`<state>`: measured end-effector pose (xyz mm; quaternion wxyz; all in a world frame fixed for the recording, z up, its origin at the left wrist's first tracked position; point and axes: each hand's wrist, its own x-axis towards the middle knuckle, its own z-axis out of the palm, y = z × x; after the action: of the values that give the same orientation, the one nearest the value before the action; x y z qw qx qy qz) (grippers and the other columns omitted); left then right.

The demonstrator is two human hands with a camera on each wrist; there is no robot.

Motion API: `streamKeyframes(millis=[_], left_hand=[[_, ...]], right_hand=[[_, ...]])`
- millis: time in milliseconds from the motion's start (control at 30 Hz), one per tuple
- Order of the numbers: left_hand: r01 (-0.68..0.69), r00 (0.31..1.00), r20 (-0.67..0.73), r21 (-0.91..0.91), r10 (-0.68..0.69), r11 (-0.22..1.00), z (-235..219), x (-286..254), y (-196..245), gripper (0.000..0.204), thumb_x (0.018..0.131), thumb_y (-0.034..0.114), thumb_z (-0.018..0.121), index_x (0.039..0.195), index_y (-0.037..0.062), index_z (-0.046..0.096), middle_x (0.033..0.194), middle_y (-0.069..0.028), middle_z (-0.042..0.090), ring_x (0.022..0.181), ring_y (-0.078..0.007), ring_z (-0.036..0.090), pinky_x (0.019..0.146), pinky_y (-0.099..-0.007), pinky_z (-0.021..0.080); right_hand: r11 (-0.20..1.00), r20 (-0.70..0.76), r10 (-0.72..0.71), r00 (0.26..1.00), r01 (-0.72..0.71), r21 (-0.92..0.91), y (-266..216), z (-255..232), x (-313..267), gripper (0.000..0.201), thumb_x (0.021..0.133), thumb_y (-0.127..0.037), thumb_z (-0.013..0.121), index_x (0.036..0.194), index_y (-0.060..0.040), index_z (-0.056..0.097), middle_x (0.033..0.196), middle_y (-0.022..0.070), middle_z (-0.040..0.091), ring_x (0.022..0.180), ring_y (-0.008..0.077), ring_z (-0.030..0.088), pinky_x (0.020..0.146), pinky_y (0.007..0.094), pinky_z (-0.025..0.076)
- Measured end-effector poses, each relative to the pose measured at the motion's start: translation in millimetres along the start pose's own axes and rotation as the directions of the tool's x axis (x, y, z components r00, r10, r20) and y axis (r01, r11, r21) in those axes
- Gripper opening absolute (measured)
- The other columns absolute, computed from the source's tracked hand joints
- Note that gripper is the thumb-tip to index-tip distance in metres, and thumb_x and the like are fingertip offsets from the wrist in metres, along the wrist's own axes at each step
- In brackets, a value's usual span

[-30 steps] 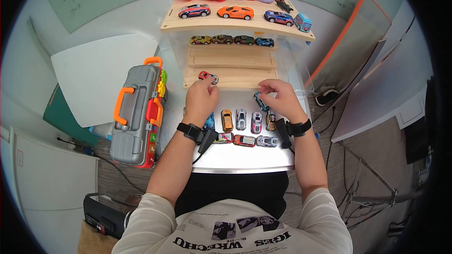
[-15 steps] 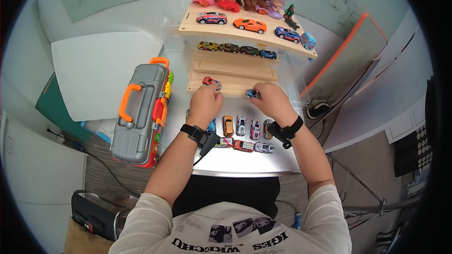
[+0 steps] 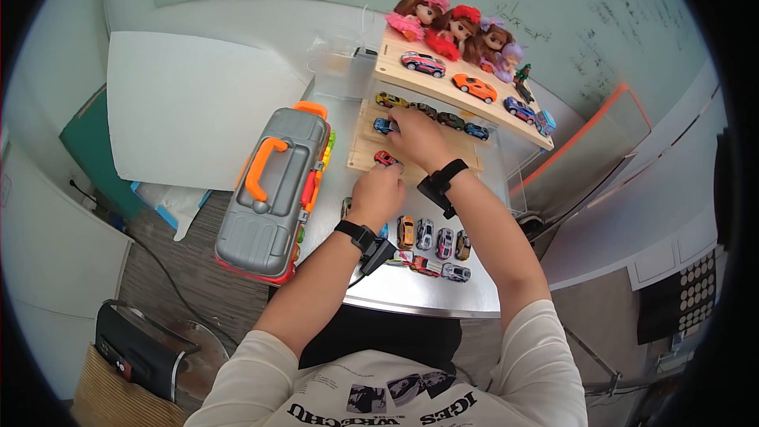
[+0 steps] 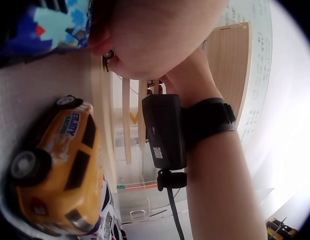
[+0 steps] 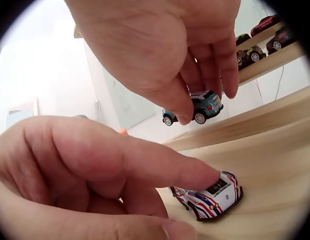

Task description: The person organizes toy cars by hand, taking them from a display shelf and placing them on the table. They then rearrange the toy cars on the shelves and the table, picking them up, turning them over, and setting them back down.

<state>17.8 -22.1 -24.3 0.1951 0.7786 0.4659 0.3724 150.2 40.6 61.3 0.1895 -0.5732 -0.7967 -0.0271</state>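
In the head view my left hand (image 3: 378,194) is at the lowest wooden tier, its fingers on a red and white toy car (image 3: 387,158). The right wrist view shows the index finger on the car's striped white end (image 5: 217,195), the car resting on wood. My right hand (image 3: 421,138) reaches further over the rack and pinches a small blue car (image 3: 384,126) between thumb and fingers; seen from the right wrist, this teal-blue car (image 5: 210,107) hangs close above a step edge. My left hand (image 4: 165,30) covers the right hand's fingers in the left wrist view.
Several cars, one orange (image 3: 405,232), stand in rows on the metal table (image 3: 379,292). More cars line the rack's back tier. Dolls and cars occupy the top shelf (image 3: 443,83). A grey toolbox (image 3: 273,198) stands left of the rack.
My right hand has moved forward and left over the rack with the blue car. The left hand stays by the red and white car at the lowest tier. The head view has shifted.
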Motion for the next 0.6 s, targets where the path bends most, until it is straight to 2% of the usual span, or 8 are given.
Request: streamKeyframes(millis=[33,233,300,467,600], left_hand=[[0.007,1.000,-0.008,-0.004,-0.007,1.000,0,0,0,0.030,0.087,0.014,0.065,0.115,0.0048,0.073,0.096,-0.0219,0.072,0.089,-0.0400,0.072,0.079,-0.0501,0.059],[-0.020,1.000,-0.025,-0.018,0.020,1.000,0,-1,1,0.026,0.087,0.015,0.066,0.110,0.0044,0.072,0.094,-0.0221,0.071,0.086,-0.0406,0.072,0.076,-0.0508,0.059],[0.035,0.999,0.040,-0.006,-0.034,0.999,-4,0,4,0.034,0.086,0.013,0.063,0.117,0.0064,0.074,0.100,-0.0221,0.072,0.090,-0.0399,0.072,0.082,-0.0498,0.059],[0.033,0.999,0.034,-0.005,-0.033,0.999,-3,0,4,0.033,0.085,0.013,0.063,0.116,0.0064,0.074,0.097,-0.0226,0.072,0.089,-0.0403,0.072,0.081,-0.0502,0.059],[0.042,0.998,0.047,-0.005,-0.042,0.999,-4,1,4,0.032,0.085,0.012,0.063,0.114,0.0066,0.074,0.095,-0.0231,0.072,0.087,-0.0411,0.071,0.079,-0.0511,0.059]], right_hand=[[1.000,0.008,0.006,1.000,-0.006,-0.021,0,3,2,0.026,0.085,-0.012,0.067,0.109,-0.0021,0.067,0.101,0.0208,0.071,0.101,0.0408,0.067,0.090,0.0511,0.054],[1.000,0.039,-0.003,0.999,0.001,0.031,3,9,6,0.026,0.085,-0.014,0.068,0.109,-0.0032,0.070,0.104,0.0202,0.072,0.102,0.0407,0.067,0.090,0.0505,0.054],[0.999,0.030,-0.021,0.999,0.019,0.049,7,14,7,0.026,0.085,-0.015,0.068,0.108,-0.0032,0.070,0.104,0.0202,0.072,0.102,0.0405,0.067,0.090,0.0504,0.054],[0.996,-0.001,-0.064,0.998,0.064,0.061,4,15,6,0.026,0.084,-0.014,0.069,0.108,-0.0035,0.071,0.103,0.0203,0.072,0.101,0.0406,0.068,0.089,0.0506,0.054],[0.998,0.003,-0.046,0.999,0.046,0.037,1,14,3,0.026,0.085,-0.015,0.069,0.108,-0.0045,0.072,0.102,0.0204,0.072,0.099,0.0412,0.068,0.087,0.0511,0.055]])
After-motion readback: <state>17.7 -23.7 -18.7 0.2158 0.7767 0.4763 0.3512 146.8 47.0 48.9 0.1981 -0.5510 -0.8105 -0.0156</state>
